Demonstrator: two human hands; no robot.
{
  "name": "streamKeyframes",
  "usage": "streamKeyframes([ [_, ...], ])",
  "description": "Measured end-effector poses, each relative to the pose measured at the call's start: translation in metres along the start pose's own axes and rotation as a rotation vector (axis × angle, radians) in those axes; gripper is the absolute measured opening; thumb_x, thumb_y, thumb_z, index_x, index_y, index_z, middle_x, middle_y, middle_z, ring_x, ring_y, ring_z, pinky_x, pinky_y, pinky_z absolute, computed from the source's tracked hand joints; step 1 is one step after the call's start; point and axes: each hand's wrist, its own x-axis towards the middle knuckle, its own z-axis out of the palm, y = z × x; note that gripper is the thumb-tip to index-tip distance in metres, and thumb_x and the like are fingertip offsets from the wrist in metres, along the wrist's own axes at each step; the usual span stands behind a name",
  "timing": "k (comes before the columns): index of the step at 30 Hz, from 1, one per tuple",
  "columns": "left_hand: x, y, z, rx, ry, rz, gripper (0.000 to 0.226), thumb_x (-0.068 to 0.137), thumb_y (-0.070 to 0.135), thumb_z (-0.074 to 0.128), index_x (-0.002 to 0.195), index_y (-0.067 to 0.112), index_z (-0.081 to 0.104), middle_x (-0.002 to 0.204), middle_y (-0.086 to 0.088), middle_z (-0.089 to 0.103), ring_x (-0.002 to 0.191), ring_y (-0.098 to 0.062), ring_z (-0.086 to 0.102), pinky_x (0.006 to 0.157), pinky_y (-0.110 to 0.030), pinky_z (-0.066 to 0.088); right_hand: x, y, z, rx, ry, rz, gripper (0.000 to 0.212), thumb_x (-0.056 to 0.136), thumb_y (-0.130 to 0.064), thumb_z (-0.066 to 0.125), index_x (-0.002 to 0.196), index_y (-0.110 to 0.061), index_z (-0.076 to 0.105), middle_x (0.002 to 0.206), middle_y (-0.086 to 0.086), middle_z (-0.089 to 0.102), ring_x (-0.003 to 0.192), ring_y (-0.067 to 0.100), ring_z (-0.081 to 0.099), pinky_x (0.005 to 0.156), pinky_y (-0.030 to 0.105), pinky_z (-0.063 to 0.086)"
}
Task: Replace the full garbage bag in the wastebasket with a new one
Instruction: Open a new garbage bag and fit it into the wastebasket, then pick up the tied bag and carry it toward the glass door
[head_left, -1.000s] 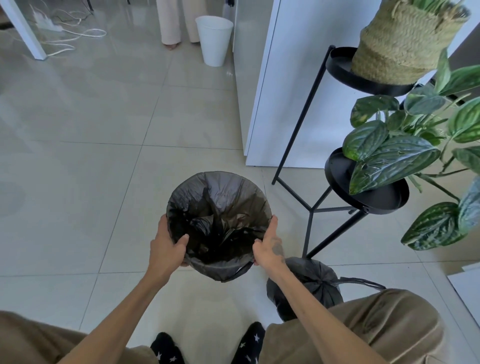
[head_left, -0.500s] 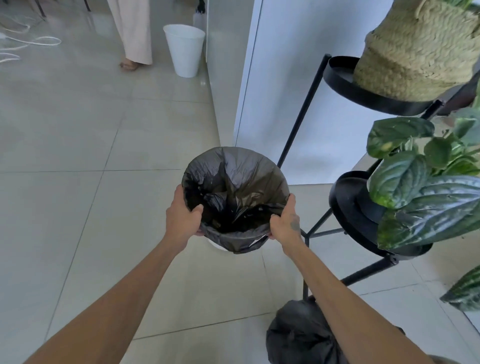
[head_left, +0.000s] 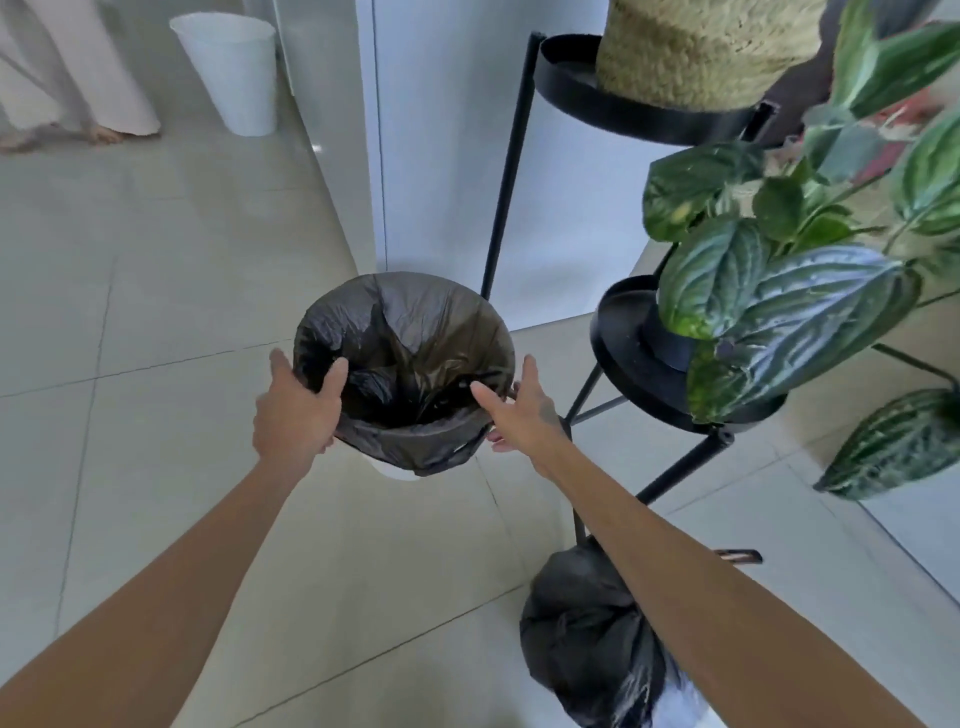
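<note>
A new black garbage bag (head_left: 410, 338) lines the white wastebasket (head_left: 397, 472), its edge folded over the rim; only a sliver of the basket shows below. My left hand (head_left: 296, 410) grips the lined rim on the left side, thumb inside. On the right side, my right hand (head_left: 519, 410) rests against the rim with fingers spread and loose. The full, tied black garbage bag (head_left: 587, 639) lies on the floor at the lower right, partly behind my right forearm.
A black metal plant stand (head_left: 644, 364) with leafy plants (head_left: 779, 291) and a woven pot (head_left: 696, 57) stands close on the right. A white wall corner (head_left: 374, 156) is behind the basket. A second white bin (head_left: 234, 78) and a person's legs (head_left: 78, 78) are far left.
The view has risen and shifted right. The lined wastebasket sits closer to the wall corner and stand. My right hand has loosened from a grip to spread fingers on the rim.
</note>
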Motion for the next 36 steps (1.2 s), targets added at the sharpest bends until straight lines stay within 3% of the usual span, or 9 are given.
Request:
streamKeyframes([
  [3,-0.027,0.004,-0.002,0.112,0.107,0.043,0.096,0.078,0.085,0.037,0.153,0.031,0.009,0.113,-0.021,0.065,0.098,-0.045,0.066,0.089,-0.058,0.052,-0.034,0.010,-0.014,-0.121,-0.012,-0.062,0.090,0.091,-0.048,0.065,0.159,-0.035,0.009,0.159,0.006,0.034,0.103,0.031,0.068,0.066,0.031,0.063],
  [6,-0.089,0.017,0.001,0.068,0.076,0.204,0.081,0.089,0.064,0.049,0.154,0.028,0.018,0.124,-0.022,0.063,0.114,-0.045,0.057,0.093,-0.058,0.049,-0.093,0.023,-0.051,-0.230,-0.118,-0.094,0.065,0.095,-0.038,0.064,0.151,-0.017,0.039,0.150,0.005,0.047,0.088,0.021,0.068,0.072,0.031,0.060],
  [8,-0.124,0.025,0.006,0.082,-0.016,0.301,0.062,0.091,0.049,0.057,0.144,0.022,0.041,0.116,-0.017,0.069,0.113,-0.041,0.059,0.092,-0.053,0.052,-0.126,0.029,-0.074,-0.365,-0.158,-0.134,0.052,0.096,-0.034,0.063,0.141,-0.010,0.052,0.140,0.008,0.057,0.087,0.019,0.066,0.082,0.034,0.058],
  [12,-0.202,0.040,0.022,0.130,-0.306,0.393,0.033,0.086,0.036,0.062,0.111,0.017,0.072,0.096,-0.005,0.075,0.094,-0.029,0.070,0.084,-0.037,0.057,-0.186,0.048,-0.122,-0.592,-0.107,-0.131,0.042,0.098,-0.025,0.056,0.134,-0.005,0.059,0.134,0.013,0.062,0.118,0.030,0.062,0.100,0.038,0.050],
  [15,-0.257,0.044,0.026,0.163,-0.471,0.476,0.035,0.086,0.035,0.062,0.114,0.017,0.071,0.095,-0.004,0.073,0.087,-0.027,0.070,0.083,-0.039,0.059,-0.219,0.060,-0.150,-0.651,-0.061,-0.095,0.038,0.098,-0.018,0.048,0.131,-0.005,0.061,0.135,0.014,0.060,0.117,0.034,0.060,0.093,0.034,0.050],
  [19,-0.308,0.044,0.028,0.285,-0.508,0.634,0.027,0.092,0.029,0.063,0.113,0.016,0.072,0.099,-0.004,0.071,0.094,-0.024,0.067,0.087,-0.033,0.052,-0.247,0.080,-0.172,-0.712,-0.014,-0.071,0.040,0.097,-0.021,0.052,0.135,-0.010,0.058,0.140,0.012,0.056,0.126,0.030,0.054,0.108,0.040,0.043],
  [25,-0.340,0.051,0.039,0.428,-0.535,0.744,0.024,0.093,0.026,0.061,0.114,0.019,0.071,0.103,-0.004,0.071,0.098,-0.026,0.067,0.088,-0.035,0.054,-0.273,0.123,-0.179,-0.673,0.047,-0.036,0.038,0.096,-0.020,0.052,0.132,-0.010,0.061,0.138,0.012,0.057,0.126,0.031,0.053,0.107,0.038,0.042],
  [31,-0.345,0.041,0.079,0.529,-0.610,0.796,0.022,0.095,0.017,0.061,0.114,0.016,0.072,0.114,-0.007,0.070,0.104,-0.030,0.065,0.092,-0.039,0.054,-0.260,0.162,-0.186,-0.623,0.037,0.058,0.021,0.099,-0.022,0.050,0.103,-0.012,0.068,0.117,0.015,0.060,0.110,0.030,0.053,0.093,0.033,0.039],
  [36,-0.327,0.031,0.123,0.699,-0.647,0.804,0.017,0.095,0.023,0.060,0.107,0.015,0.070,0.111,-0.007,0.070,0.101,-0.032,0.065,0.085,-0.040,0.055,-0.209,0.198,-0.177,-0.617,0.000,0.148,0.041,0.096,-0.027,0.044,0.132,-0.013,0.057,0.142,0.013,0.053,0.130,0.034,0.048,0.109,0.044,0.040],
])
